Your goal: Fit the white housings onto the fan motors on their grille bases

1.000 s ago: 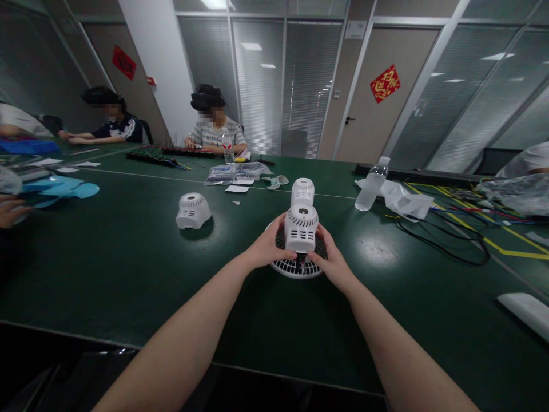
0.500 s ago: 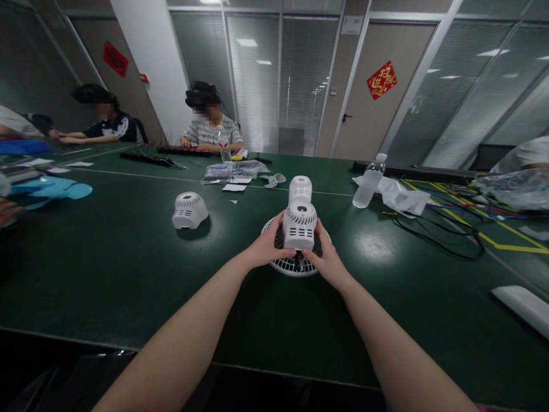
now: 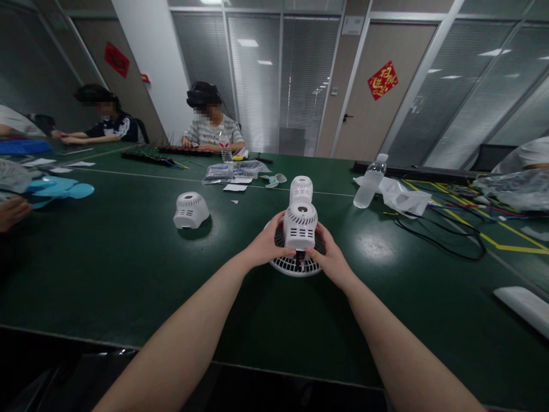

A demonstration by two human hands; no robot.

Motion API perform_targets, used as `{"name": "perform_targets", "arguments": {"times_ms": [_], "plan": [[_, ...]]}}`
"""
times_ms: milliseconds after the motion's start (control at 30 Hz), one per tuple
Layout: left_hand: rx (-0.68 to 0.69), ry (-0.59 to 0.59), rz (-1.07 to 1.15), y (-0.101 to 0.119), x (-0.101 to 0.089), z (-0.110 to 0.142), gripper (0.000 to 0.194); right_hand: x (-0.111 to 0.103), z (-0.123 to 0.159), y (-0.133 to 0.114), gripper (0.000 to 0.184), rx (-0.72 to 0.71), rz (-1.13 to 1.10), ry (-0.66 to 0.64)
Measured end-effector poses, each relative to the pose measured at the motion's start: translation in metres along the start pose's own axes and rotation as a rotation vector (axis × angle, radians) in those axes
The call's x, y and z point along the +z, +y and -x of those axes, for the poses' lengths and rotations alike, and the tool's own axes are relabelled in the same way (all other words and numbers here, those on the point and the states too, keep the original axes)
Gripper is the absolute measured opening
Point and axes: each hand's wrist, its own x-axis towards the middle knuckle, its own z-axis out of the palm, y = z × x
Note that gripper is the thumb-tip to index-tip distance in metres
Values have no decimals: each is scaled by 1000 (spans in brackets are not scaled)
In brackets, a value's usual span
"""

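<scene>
A white slotted motor housing (image 3: 300, 225) stands on a round white fan grille (image 3: 294, 265) lying flat on the green table (image 3: 128, 274). My left hand (image 3: 266, 247) wraps round the housing's left side, thumb at its lower front. My right hand (image 3: 329, 260) grips its right side. Dark wires show just under the housing between my thumbs. A second white housing (image 3: 301, 189) stands right behind it, untouched.
Another white housing (image 3: 191, 210) sits to the left. A water bottle (image 3: 369, 182), crumpled white plastic (image 3: 403, 197) and black and coloured cables (image 3: 446, 229) lie at the right. Bagged parts (image 3: 234, 170) lie further back. Other people sit at the far side and left.
Both hands stay on the housing; my right thumb has shifted slightly at its base. The view has barely moved.
</scene>
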Motion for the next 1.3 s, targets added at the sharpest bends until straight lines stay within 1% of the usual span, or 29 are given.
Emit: {"name": "perform_targets", "arguments": {"times_ms": [233, 367, 433, 500, 600, 667, 767, 933, 1033, 1167, 1300], "plan": [[54, 7, -14, -2, -1, -2, 119, -3, 1, 0, 77, 3, -26, -3], [79, 10, -103, -2, -1, -2, 113, -2, 2, 1, 78, 1, -17, -3], [87, -7, -100, -1, -1, -3, 115, 0, 2, 0, 81, -6, 18, 8], [99, -20, -89, 1, 0, -4, 118, 1, 1, -3, 88, 1, 86, 23], [77, -26, -84, 4, 1, -4, 119, 2, -2, -8, 97, 55, 196, 31], [48, -33, -82, 5, 1, -5, 119, 1, -5, -9, 96, 87, 235, 23], [23, -45, -81, 5, 1, -5, 120, 0, -7, -8, 93, 91, 210, 21], [19, -61, -74, 3, 0, -5, 122, 1, -6, -2, 89, 59, 128, 45], [21, -67, -62, 4, 0, -4, 121, 1, -5, -2, 89, 56, 131, 47], [42, -47, -61, 5, -1, -2, 118, 1, -4, -3, 88, 52, 143, 51], [2, -51, -48, 0, -2, -3, 115, 2, -3, -5, 88, 46, 135, 59]]}}
